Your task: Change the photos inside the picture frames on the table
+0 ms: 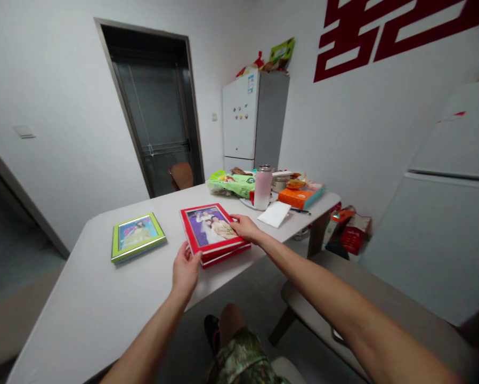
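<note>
A red photo frame [207,221] lies face up on top of a second red frame [227,254], near the table's front edge. My left hand [185,269] grips the stack's near left corner, fingers curled on its edge. My right hand [244,228] holds the right side of the top frame, thumb on its face. A green photo frame [137,236] lies flat to the left, apart from both hands.
The white table [103,298] also carries a pink bottle [262,187], a white napkin [275,214], a pen, snack bags [232,183] and an orange box [303,196] at its far right. A bench [367,298] stands to the right, a fridge [252,120] behind.
</note>
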A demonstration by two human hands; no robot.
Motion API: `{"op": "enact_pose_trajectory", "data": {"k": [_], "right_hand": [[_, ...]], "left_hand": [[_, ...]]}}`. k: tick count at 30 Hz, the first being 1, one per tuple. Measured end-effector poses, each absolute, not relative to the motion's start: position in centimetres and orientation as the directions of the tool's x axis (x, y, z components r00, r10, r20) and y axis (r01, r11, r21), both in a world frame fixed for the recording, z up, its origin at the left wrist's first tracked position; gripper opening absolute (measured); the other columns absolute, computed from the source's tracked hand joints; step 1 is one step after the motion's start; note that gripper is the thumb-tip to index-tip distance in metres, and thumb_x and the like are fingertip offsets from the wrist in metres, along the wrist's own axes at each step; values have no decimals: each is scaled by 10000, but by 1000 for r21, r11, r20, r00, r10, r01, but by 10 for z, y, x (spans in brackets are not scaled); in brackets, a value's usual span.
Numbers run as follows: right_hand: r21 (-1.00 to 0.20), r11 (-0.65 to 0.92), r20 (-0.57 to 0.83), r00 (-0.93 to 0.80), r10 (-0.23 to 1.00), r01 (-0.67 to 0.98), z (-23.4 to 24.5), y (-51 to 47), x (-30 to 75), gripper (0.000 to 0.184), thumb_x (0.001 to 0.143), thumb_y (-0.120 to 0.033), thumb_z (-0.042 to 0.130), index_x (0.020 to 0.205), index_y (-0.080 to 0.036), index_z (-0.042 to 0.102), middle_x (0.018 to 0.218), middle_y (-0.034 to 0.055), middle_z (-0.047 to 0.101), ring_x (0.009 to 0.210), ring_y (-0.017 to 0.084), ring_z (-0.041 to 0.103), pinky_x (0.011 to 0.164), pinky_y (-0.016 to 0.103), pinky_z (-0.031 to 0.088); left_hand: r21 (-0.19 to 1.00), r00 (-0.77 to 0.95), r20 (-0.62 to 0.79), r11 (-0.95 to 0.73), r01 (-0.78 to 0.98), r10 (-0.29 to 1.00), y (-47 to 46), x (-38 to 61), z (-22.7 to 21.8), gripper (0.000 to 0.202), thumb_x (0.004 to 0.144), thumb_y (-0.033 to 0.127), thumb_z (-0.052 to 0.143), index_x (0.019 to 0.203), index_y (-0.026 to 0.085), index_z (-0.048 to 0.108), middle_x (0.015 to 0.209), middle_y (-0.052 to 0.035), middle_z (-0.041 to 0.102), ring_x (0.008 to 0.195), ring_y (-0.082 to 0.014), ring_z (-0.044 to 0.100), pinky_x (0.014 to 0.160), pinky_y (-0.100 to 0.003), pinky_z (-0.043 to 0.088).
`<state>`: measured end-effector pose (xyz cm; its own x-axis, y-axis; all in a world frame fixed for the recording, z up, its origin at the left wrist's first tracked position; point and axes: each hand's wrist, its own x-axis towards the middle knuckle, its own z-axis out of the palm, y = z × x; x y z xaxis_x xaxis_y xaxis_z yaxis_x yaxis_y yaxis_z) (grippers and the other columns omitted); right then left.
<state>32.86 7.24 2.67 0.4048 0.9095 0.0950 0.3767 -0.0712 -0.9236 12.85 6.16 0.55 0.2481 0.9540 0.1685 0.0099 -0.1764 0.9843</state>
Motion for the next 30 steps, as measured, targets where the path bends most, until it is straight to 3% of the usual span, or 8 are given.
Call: {"op": "enact_pose_trajectory", "data": {"k": [4, 12, 15, 18, 21, 25, 29, 30], "right_hand": [[-813, -126, 128, 385, 914, 569, 19, 81, 348, 339, 690, -240, 489, 1012, -185, 580, 937, 44, 643, 806, 164, 584, 717, 238, 432], [-544, -170, 185, 315, 931, 821, -8, 93, 353, 359, 704, -224, 429, 1028, -171, 575, 1011, 72, 613, 909, 184, 554, 766, 249, 391], [-462, -160, 216, 285, 934, 872, -2, 93, 345, 368, 699, -188, 406, 1012, -101, 579, 994, 145, 606, 903, 236, 553, 774, 317, 388], [-398, -87, 302, 220, 928, 913, 12, 96, 317, 408, 712, -170, 376, 1061, -19, 523, 1037, 218, 558, 958, 274, 517, 812, 378, 357], [-341, 82, 372, 55, 926, 937, 22, 97, 264, 397, 733, -171, 373, 1091, -54, 497, 1096, 178, 530, 1020, 225, 476, 865, 338, 329], [-289, 267, 356, -155, 922, 919, 24, 108, 183, 351, 728, -217, 441, 1068, -158, 502, 1068, 83, 557, 979, 164, 495, 818, 269, 373], [-270, 341, 337, -243, 909, 900, 18, 145, 136, 358, 729, -229, 457, 1085, -199, 449, 1082, 55, 528, 986, 177, 468, 808, 328, 379], [-268, 346, 344, -246, 906, 899, 16, 154, 131, 350, 744, -227, 435, 1093, -197, 434, 1131, 60, 491, 1031, 187, 432, 842, 362, 352]], "left_hand": [[961, 205, 195, -228, 154, 959, 69, 147, -12, 395, 700, 146, 524, 1088, 156, 456, 1019, -72, 594, 926, -180, 548, 820, -288, 404], [908, 211, 149, -218, 357, 966, 66, 138, -18, 389, 682, 142, 519, 1068, 176, 489, 1023, -47, 598, 908, -163, 549, 792, -227, 388], [902, 211, 140, -212, 375, 967, 66, 126, -19, 422, 642, 144, 557, 1060, 170, 505, 1016, -49, 604, 912, -160, 550, 779, -201, 390], [909, 127, 118, -159, 385, 985, 75, 104, -21, 503, 608, 158, 601, 1094, 106, 481, 1093, -121, 552, 992, -198, 510, 825, -232, 371], [926, 46, 84, -95, 365, 995, 85, 75, -23, 497, 606, 154, 608, 1078, 65, 483, 1107, -170, 530, 1001, -232, 504, 853, -284, 362], [955, 29, 33, -40, 295, 999, 96, 40, -23, 412, 682, 231, 564, 1056, 90, 465, 1138, -168, 496, 1032, -224, 482, 888, -323, 347], [976, 65, -47, 32, 214, 997, 110, 22, -21, 285, 740, 242, 498, 999, 133, 455, 1121, -128, 498, 1017, -198, 497, 858, -335, 395], [993, 48, -81, 77, 91, 996, 113, 18, -21, 235, 727, 211, 515, 947, 140, 476, 1060, -107, 536, 975, -183, 525, 857, -331, 401]]}}
